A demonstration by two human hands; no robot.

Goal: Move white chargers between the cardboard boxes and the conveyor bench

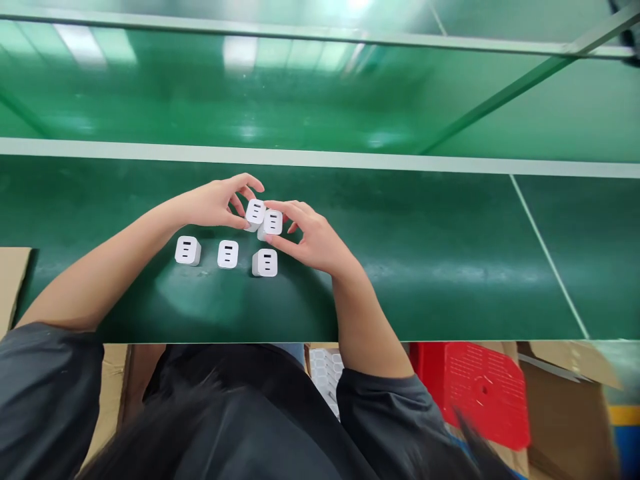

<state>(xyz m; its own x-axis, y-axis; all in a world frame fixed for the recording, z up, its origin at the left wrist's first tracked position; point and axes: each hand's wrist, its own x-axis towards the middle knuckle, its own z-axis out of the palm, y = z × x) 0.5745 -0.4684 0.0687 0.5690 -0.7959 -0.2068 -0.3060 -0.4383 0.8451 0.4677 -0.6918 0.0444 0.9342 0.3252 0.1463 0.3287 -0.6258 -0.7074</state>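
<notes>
Two white USB charger blocks touch each other on the green work surface (pixel 430 267). My left hand (pixel 219 203) has thumb and fingers around the left charger block (pixel 256 210), with its index finger raised. Thumb and index finger of my right hand (pixel 317 237) grip the right charger block (pixel 273 222) at its sides. Nearer to me stand three more blocks in a loose row: a left one (pixel 187 251), a middle one (pixel 228 254) and a right one (pixel 265 263). Their faces with dark port slots point up.
A pale raised rail (pixel 360 159) runs along the back of the surface. Cardboard (pixel 13 280) lies at the left edge. Below the front edge are a red plastic stool (pixel 485 393), an open cardboard box (pixel 570 420) and a white tray with a honeycomb-like pattern (pixel 326 373).
</notes>
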